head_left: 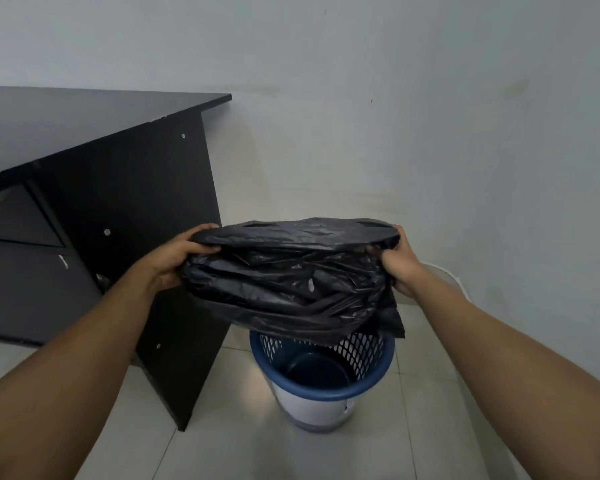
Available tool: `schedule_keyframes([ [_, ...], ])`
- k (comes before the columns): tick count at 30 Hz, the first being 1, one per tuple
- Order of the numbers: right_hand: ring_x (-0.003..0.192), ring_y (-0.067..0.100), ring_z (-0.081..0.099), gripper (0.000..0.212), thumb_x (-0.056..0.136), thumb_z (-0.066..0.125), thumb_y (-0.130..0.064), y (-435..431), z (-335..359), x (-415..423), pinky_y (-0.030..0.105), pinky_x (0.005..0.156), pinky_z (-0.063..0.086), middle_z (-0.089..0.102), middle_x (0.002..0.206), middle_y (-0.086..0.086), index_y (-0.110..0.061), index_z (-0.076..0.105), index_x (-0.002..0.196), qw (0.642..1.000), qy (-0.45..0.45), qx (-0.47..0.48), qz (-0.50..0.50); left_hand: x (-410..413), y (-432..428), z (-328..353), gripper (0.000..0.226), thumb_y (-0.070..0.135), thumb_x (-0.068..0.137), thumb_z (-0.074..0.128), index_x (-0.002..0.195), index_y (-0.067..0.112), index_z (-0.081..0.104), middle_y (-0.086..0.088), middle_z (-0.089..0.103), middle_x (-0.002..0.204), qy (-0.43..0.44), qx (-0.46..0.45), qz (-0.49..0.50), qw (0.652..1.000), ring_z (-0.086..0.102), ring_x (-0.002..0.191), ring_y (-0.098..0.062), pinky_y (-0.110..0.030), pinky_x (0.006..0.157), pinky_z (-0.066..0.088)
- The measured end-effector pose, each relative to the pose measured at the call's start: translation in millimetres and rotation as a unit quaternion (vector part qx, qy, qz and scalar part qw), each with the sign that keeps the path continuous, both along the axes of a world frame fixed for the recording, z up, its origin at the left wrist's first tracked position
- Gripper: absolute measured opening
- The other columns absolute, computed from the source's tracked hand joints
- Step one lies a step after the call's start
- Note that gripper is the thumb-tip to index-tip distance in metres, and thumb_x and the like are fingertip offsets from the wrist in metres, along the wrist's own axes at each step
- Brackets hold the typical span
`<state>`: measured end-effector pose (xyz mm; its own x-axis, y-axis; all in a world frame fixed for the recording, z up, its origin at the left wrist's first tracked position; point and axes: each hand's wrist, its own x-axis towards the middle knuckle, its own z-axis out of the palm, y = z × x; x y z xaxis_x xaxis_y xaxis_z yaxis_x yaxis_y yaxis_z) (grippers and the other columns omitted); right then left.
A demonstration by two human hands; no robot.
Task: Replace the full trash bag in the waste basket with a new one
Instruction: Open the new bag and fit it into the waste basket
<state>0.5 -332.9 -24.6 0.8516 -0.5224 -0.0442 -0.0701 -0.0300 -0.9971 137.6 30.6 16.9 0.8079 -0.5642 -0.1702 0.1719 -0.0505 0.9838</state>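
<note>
Hands: left hand (184, 252) and right hand (400, 263) each grip one end of the black bag (291, 285).
Bag: stretched crosswise between them, above the basket (326, 394), both hands equally near.
Basket: on the floor (222, 427), beside the desk (118, 202).
Hidden: the bag's folds cover the basket's far rim; I cannot tell what the bag holds.

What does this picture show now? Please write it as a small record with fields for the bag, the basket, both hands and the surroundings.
bag: black trash bag, crumpled, held in the air above the basket
basket: blue waste basket, upright on the floor, no liner inside, bottom visible
left hand: left hand grips the bag's left end
right hand: right hand grips the bag's right end
surroundings: dark desk left of the basket, pale wall behind
</note>
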Motion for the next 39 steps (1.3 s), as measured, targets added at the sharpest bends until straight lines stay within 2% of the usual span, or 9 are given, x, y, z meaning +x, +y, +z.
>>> schedule_keyframes([
  [7,0.111,0.035,0.065,0.049,0.092,0.066,-0.013,18.1,-23.2,29.2,0.058,0.093,0.053,0.066,0.125,0.014,-0.016,0.049,0.137,0.984,-0.049,0.171,-0.001,14.2,-19.2,-16.9,0.053,0.027,0.079,0.077,0.128,0.018,0.059,-0.01,0.07,0.118,-0.009,0.087,-0.017,0.996,0.068,0.108,-0.029,-0.044,0.098,0.05],
  [10,0.121,0.03,0.057,0.06,0.091,0.07,-0.024,19.1,-37.3,26.5,0.052,0.105,0.046,0.056,0.139,0.009,-0.019,0.04,0.143,0.999,0.051,0.011,0.012,19.1,-33.3,-37.5,0.062,0.053,0.08,0.072,0.131,0.02,0.057,-0.008,0.068,0.12,-0.013,0.126,0.005,0.992,0.067,0.107,-0.026,-0.043,0.1,0.049],
  [15,0.137,0.036,0.041,0.082,0.086,0.075,-0.029,3.4,-74.2,17.6,0.043,0.115,0.033,0.041,0.151,0.015,-0.009,0.026,0.15,0.942,0.255,-0.203,0.084,21.5,-61.4,-85.5,0.053,0.056,0.091,0.056,0.133,0.023,0.055,-0.005,0.063,0.126,-0.045,0.181,0.046,0.981,0.062,0.11,-0.025,-0.043,0.104,0.045],
  [19,0.116,0.04,0.057,0.083,0.081,0.078,-0.038,-11.0,-82.2,13.5,0.051,0.098,0.047,0.054,0.133,0.019,-0.03,0.016,0.135,0.925,0.275,-0.262,0.024,20.8,-84.9,-109.0,0.058,0.057,0.094,0.049,0.139,0.021,0.049,-0.007,0.058,0.134,-0.101,0.268,0.058,0.956,0.055,0.119,-0.029,-0.039,0.102,0.042],
  [22,0.107,0.043,0.059,0.089,0.085,0.068,-0.052,-18.0,-78.7,9.1,0.05,0.093,0.05,0.054,0.122,0.022,-0.038,0.004,0.147,0.891,0.266,-0.369,-0.004,19.9,-101.8,-115.3,0.06,0.055,0.097,0.043,0.144,0.019,0.042,-0.011,0.053,0.139,-0.125,0.33,0.061,0.934,0.051,0.125,-0.034,-0.04,0.102,0.041],
  [27,0.105,0.036,0.062,0.039,0.099,0.047,-0.041,-34.6,-85.7,7.9,0.039,0.08,0.049,0.067,0.117,0.014,-0.026,0.049,0.135,0.821,0.252,-0.509,0.056,12.0,-125.4,-137.3,0.057,0.045,0.1,0.043,0.151,0.02,0.033,-0.015,0.041,0.151,-0.227,0.443,-0.104,0.861,0.044,0.133,-0.035,-0.039,0.109,0.037],
  [31,0.097,0.034,0.064,0.029,0.096,0.048,-0.038,-35.0,-92.9,14.0,0.037,0.075,0.05,0.07,0.107,0.012,-0.022,0.065,0.114,0.814,0.241,-0.526,0.062,-3.5,-153.7,-146.1,0.053,0.04,0.104,0.033,0.15,0.015,0.035,-0.016,0.045,0.146,-0.219,0.537,-0.278,0.766,0.047,0.126,-0.033,-0.038,0.107,0.035],
  [36,0.103,0.033,0.063,0.034,0.094,0.051,-0.039,-36.0,-98.6,23.8,0.037,0.078,0.051,0.069,0.111,0.009,-0.028,0.063,0.123,0.795,0.263,-0.539,0.089,-13.5,-170.9,-175.3,0.062,0.044,0.105,0.03,0.156,0.011,0.019,-0.015,0.023,0.16,-0.164,0.571,-0.362,0.718,0.029,0.142,-0.034,-0.043,0.118,0.022],
  [39,0.105,0.033,0.063,0.036,0.094,0.051,-0.042,-39.3,-100.3,28.1,0.036,0.078,0.049,0.069,0.112,0.009,-0.028,0.063,0.126,0.788,0.272,-0.543,0.105,-14.0,-169.9,-190.9,0.066,0.049,0.102,0.032,0.156,0.012,0.021,-0.014,0.024,0.159,-0.144,0.563,-0.32,0.748,0.03,0.141,-0.034,-0.042,0.117,0.024],
])
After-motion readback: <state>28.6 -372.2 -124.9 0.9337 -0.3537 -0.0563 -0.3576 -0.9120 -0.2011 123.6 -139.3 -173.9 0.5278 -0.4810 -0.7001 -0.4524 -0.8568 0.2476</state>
